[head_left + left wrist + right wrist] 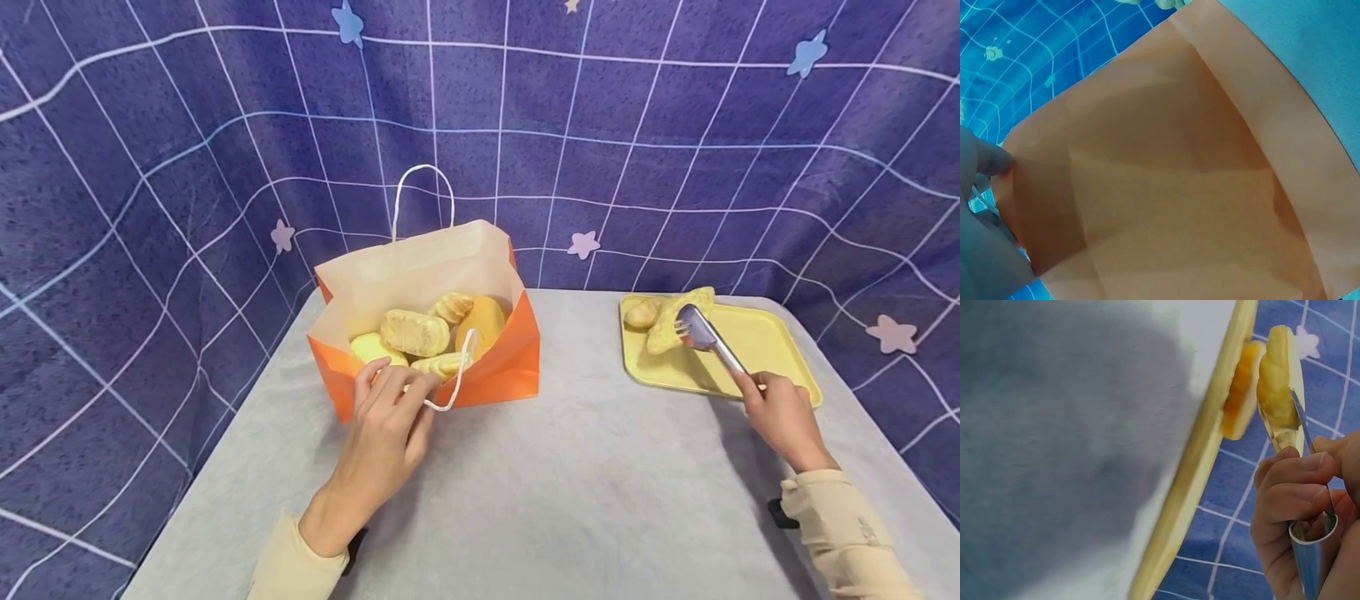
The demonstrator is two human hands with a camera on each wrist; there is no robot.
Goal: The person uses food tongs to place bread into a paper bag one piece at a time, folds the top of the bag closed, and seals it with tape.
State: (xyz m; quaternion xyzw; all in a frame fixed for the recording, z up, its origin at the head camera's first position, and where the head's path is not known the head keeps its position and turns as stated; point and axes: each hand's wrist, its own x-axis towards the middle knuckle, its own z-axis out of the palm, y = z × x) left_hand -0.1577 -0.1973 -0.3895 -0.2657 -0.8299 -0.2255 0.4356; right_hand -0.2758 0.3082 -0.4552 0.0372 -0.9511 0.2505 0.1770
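Observation:
An orange paper bag (501, 367) stands open on the grey table, holding several yellow bread pieces (415, 332). My left hand (390, 417) grips the bag's near rim by its white cord handle (459, 375); the left wrist view shows only the bag's orange side (1179, 187). My right hand (780, 412) grips metal tongs (708, 337), whose tips clasp a flat star-shaped bread (678, 317) on the yellow tray (757, 342). In the right wrist view the tongs (1300, 434) close on that bread (1275, 381). A small round bun (642, 313) lies beside it.
A grey cloth (585, 492) covers the table. A purple grid-patterned backdrop with star shapes (585, 125) wraps round the back and both sides. The bag's far white handle (422, 196) stands upright.

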